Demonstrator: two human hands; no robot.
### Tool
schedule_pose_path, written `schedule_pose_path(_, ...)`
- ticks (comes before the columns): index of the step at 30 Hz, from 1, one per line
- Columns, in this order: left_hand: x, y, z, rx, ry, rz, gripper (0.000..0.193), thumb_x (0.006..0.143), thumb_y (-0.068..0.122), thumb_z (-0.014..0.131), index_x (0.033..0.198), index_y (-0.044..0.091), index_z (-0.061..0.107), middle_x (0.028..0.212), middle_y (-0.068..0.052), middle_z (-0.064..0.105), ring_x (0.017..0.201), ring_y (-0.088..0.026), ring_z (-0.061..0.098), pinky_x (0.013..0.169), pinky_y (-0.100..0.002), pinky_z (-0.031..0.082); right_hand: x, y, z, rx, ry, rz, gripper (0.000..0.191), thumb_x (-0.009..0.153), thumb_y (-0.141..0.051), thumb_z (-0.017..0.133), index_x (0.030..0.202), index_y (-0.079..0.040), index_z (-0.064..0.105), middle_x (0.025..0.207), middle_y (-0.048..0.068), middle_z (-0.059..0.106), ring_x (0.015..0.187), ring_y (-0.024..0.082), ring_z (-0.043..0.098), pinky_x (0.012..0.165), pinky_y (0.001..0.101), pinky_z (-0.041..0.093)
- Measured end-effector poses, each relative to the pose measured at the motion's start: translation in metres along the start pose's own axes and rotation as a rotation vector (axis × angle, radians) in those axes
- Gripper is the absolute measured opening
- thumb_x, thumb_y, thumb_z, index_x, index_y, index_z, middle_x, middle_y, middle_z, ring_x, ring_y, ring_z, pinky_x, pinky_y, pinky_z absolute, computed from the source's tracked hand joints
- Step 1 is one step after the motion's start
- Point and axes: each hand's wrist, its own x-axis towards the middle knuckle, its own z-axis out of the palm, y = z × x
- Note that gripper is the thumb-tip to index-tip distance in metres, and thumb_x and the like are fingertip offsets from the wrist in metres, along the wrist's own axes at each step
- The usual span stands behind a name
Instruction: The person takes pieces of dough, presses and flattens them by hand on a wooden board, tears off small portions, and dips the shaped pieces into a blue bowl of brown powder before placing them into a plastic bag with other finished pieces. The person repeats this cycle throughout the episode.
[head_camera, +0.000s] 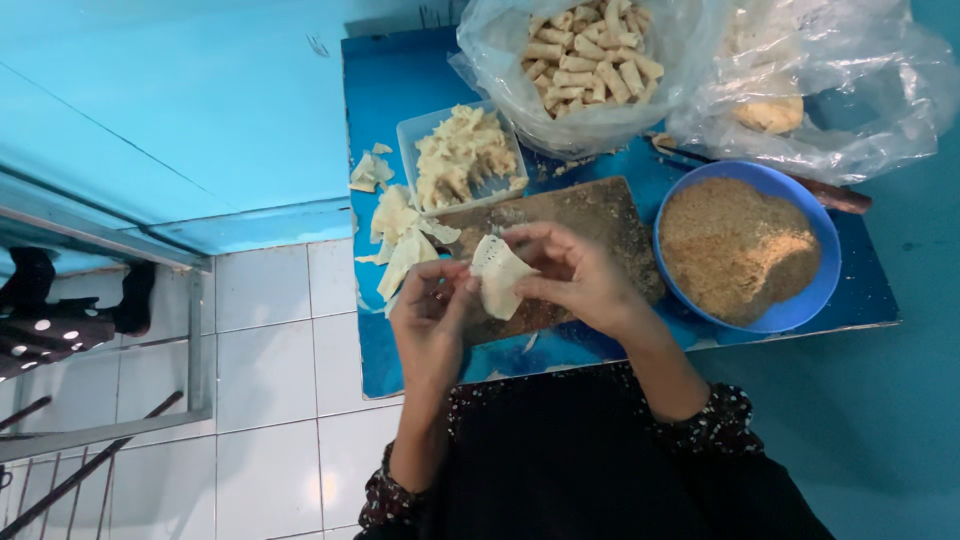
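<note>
both hands, left hand (432, 315) and right hand (575, 275), pinch a pale dough wrapper (497, 274). wooden board (590, 225) beneath; blue bowl of crumbs (745, 250) just right.

A person's 2 bare hands, left hand (432, 318) and right hand (572, 275), emerge from dark floral-print sleeves (722, 418) over black clothing.

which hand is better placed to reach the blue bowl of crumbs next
Probably the right hand: it sits on the side of the round blue bowl of brown crumbs. The left hand is farther off, pinching the thin pale dough wrapper.
</note>
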Motion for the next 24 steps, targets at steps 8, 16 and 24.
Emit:
schedule_pose_path(8, -0.024, 0.022, 0.002, 0.553, 0.014, 0.508, 0.028, 0.094, -0.003, 0.069, 0.121, 0.004, 0.064, 0.121, -0.012, 0.063, 0.111, -0.021, 0.067, 0.095, -0.032, 0.055, 0.011, -0.033, -0.025, -0.496, -0.168, -0.041, 0.054, 0.09, -0.009, 0.07, 0.142, -0.014, 0.056, 0.103, 0.006, 0.073, 0.092, 0.018, 0.075, 0.079, 0.0321, 0.06)
schedule_pose_path(16, -0.015, 0.005, 0.001, 1.238, -0.283, 0.767, 0.027, 0.085, 0.009, 0.071, 0.113, 0.005, 0.071, 0.122, -0.009, 0.063, 0.122, -0.028, 0.061, 0.116, -0.065, 0.027, 0.037, -0.044, 0.004, -1.226, 0.082, -0.257, 0.049, 0.091, -0.016, 0.07, 0.139, -0.017, 0.06, 0.116, 0.013, 0.058, 0.102, 0.033, 0.064, 0.074, 0.0453, 0.054)
schedule_pose_path(24, -0.015, -0.01, -0.009, 1.121, -0.193, 0.766, 0.022, 0.092, 0.023, 0.075, 0.106, 0.007, 0.071, 0.116, -0.007, 0.066, 0.119, -0.026, 0.06, 0.116, -0.065, 0.026, 0.095, -0.005, 0.028, -1.44, 0.142, -0.388, 0.039, 0.091, -0.009, 0.061, 0.126, -0.02, 0.075, 0.111, 0.014, 0.049, 0.11, 0.033, 0.049, 0.084, 0.045, 0.041)
